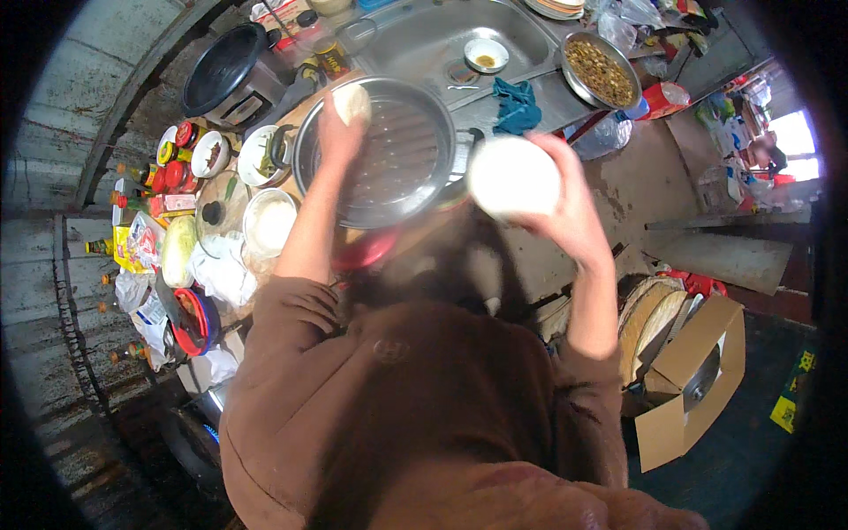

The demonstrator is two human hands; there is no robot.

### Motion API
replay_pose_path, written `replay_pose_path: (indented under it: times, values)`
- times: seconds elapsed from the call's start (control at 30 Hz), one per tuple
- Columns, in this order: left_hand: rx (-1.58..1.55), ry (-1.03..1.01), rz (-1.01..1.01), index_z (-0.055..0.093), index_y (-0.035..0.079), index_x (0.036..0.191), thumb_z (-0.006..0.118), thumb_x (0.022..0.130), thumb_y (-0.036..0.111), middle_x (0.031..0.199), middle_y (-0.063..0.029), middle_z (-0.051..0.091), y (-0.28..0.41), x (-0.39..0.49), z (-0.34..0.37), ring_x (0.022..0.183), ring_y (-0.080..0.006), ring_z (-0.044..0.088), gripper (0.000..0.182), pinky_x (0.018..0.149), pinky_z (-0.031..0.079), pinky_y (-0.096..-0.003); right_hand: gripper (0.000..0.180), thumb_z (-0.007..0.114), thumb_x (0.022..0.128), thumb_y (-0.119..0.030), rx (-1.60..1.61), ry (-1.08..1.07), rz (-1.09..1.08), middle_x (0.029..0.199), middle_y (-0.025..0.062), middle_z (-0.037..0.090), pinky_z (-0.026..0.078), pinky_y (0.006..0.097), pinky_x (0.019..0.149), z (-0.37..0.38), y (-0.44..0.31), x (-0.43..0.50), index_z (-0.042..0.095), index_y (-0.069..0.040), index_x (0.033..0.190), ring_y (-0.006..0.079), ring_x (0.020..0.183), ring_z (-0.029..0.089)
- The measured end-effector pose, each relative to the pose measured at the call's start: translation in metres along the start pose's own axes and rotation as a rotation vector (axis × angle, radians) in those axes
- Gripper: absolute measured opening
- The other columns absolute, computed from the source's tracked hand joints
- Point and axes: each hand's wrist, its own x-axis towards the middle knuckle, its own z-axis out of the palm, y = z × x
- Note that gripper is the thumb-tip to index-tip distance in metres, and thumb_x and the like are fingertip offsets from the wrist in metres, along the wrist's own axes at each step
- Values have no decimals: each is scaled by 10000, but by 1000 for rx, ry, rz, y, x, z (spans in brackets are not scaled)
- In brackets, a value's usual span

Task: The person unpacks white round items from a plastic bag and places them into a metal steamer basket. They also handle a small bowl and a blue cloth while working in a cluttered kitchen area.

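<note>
Over the left side of a wide, two-handled metal pan [404, 152], my left hand [339, 136] grips a pale, rounded lump [352, 103]; I cannot tell whether it is dough or something else. My right hand [573, 209] holds a round white bowl [513, 177] just right of the pan. Glare washes the bowl out, so its contents cannot be made out. Dark stripes show across the pan's floor. Close to my left forearm stands a white bowl with pale contents [270, 222]. Behind it, another white bowl holds green leaves [262, 156].
A steel sink [424, 40] with a small bowl [485, 55] lies beyond the pan. A teal cloth [517, 106] and a basin of brown pieces [599, 73] are at right. Left are a cooker [232, 79], jars [177, 173], a glass lid [222, 205] and a lit burner [211, 434].
</note>
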Motion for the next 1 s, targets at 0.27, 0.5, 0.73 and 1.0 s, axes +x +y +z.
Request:
replay_pose_path:
  times: [0.27,0.5,0.73,1.0]
  values:
    - [-298,-188,-128,197,-52,1514,635,888,298,1466,-305,358,25,-1,-6,1374,-422,356,840,1147,288,-444,926,840,553,-245,-568,-95,-266,1304,227,489,406,484,1050,173,70,186,454,-62,1375,380,1244,462]
    - [-289,-234,-78,21,-16,1542,759,746,507,1527,-325,193,3,-1,-7,1429,-439,231,1205,1171,249,-451,835,845,619,-256,-414,106,-374,1299,224,503,433,504,970,209,82,197,468,-62,1338,391,1209,486]
    - [-208,-197,-53,96,-52,1511,827,670,325,1514,-293,206,20,7,6,1405,-416,271,1176,1159,276,-450,630,731,743,-126,-301,125,-414,1286,209,555,475,418,980,156,68,163,493,-9,1314,348,1153,583]
    - [-190,-235,47,488,-31,1283,773,833,283,1209,-195,618,24,-5,1,1075,-318,591,618,933,476,-414,482,715,804,-133,8,140,-133,1038,168,669,545,397,817,27,47,-83,578,-36,1255,272,912,670]
